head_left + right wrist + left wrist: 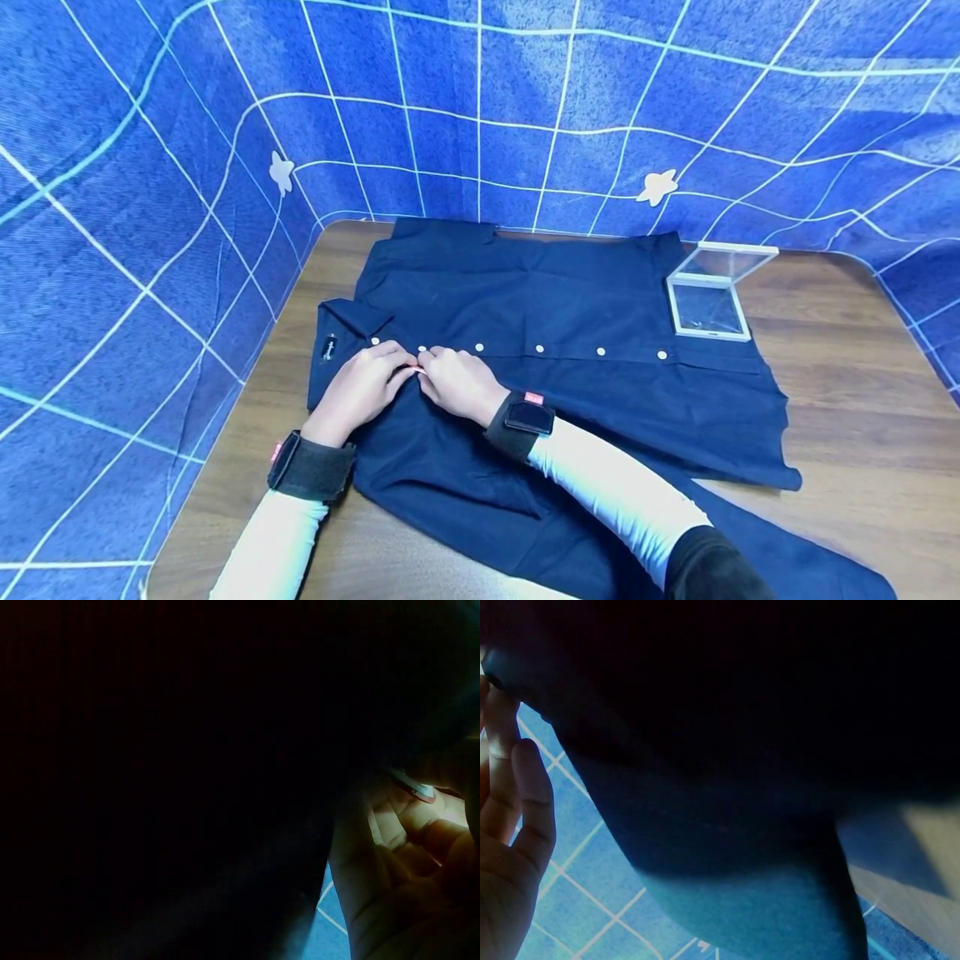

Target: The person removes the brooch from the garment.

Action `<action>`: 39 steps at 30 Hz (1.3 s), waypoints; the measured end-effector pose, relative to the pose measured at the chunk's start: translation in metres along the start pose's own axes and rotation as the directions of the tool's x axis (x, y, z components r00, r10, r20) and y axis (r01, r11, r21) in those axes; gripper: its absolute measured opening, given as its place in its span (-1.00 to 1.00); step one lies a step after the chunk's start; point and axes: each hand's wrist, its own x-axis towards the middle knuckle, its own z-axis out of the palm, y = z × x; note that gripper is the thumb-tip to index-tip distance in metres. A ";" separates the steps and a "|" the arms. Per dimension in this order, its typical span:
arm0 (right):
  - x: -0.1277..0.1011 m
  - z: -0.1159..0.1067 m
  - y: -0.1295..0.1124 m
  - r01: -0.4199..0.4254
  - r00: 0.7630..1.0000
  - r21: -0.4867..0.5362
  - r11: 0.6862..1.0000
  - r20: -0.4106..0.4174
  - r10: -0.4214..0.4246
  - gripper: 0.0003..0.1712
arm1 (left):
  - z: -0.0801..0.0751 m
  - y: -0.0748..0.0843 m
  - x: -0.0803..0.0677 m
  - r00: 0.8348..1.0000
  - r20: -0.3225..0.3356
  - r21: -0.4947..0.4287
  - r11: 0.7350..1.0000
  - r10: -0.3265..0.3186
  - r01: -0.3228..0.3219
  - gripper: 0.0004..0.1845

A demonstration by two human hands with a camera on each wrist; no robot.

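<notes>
Here's the navy shirt (450,300), spread under both hands, its collar at the left! Left hand (362,385) and right hand (461,385) meet at the front, just nearer than the row of pale buttons (539,348); the right pinches a small red-edged piece (422,791), while what the left fingertips grip, I can't tell. Pale lettering on the black collar label (328,347), unreadable; red wristband tag (534,398), too small to read.

L hand (514,847) was cut off by L wrist view's edge; sm. item (417,787) at R hand (409,877) was partly hidden; label (328,347) txt was too sm. to read.
</notes>
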 end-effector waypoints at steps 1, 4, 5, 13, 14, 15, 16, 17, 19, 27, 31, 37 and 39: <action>0.000 0.000 0.000 -0.002 1.000 -0.002 1.000 0.006 0.002 -0.75 | 0.000 0.000 0.000 1.000 0.004 0.002 1.000 -0.001 0.001 -0.92; -0.001 0.000 -0.001 -0.009 1.000 -0.006 1.000 0.018 0.009 -0.75 | 0.001 0.000 0.000 1.000 0.014 0.010 1.000 -0.007 0.007 -0.92; -0.001 0.000 -0.001 -0.010 1.000 -0.009 1.000 0.019 0.010 -0.75 | 0.001 0.000 0.000 1.000 0.016 0.012 1.000 -0.009 0.009 -0.92; -0.001 -0.001 0.000 -0.016 1.000 -0.029 0.999 0.016 0.017 -0.73 | 0.000 0.001 0.002 1.000 0.012 0.015 1.000 -0.001 0.001 -0.92; -0.001 -0.001 0.000 -0.016 1.000 -0.031 0.999 0.014 0.016 -0.72 | 0.001 0.001 0.002 1.000 0.010 0.016 1.000 0.001 -0.001 -0.92; -0.001 -0.002 0.000 -0.016 1.000 -0.033 0.999 0.014 0.017 -0.71 | 0.001 0.001 0.003 1.000 0.008 0.017 1.000 0.004 -0.004 -0.92; -0.001 -0.002 0.000 -0.018 1.000 -0.035 0.999 0.013 0.019 -0.70 | 0.001 0.001 0.003 1.000 0.005 0.018 1.000 0.006 -0.006 -0.92; -0.001 -0.002 0.000 -0.020 1.000 -0.036 0.999 0.015 0.020 -0.69 | 0.001 0.001 0.003 1.000 0.002 0.019 1.000 0.008 -0.008 -0.93; -0.001 -0.002 -0.001 -0.023 1.000 -0.036 0.999 0.013 0.024 -0.68 | 0.002 0.001 0.003 1.000 -0.004 0.023 1.000 0.013 -0.013 -0.93; -0.002 0.001 -0.003 -0.033 0.999 -0.032 0.999 0.004 0.033 -0.66 | 0.003 0.000 0.001 1.000 -0.012 0.032 0.999 0.023 -0.022 -0.93; -0.002 0.001 -0.003 -0.032 0.999 -0.036 0.999 -0.004 0.032 -0.65 | 0.002 0.000 0.000 1.000 -0.016 0.031 0.999 0.026 -0.026 -0.94; -0.002 0.001 -0.003 -0.032 0.999 -0.035 0.999 -0.006 0.032 -0.67 | 0.002 0.001 0.001 1.000 -0.009 0.025 1.000 0.016 -0.015 -0.93; -0.002 0.001 -0.003 -0.031 1.000 -0.034 0.999 -0.003 0.031 -0.67 | 0.001 0.001 0.001 1.000 -0.009 0.023 1.000 0.015 -0.015 -0.93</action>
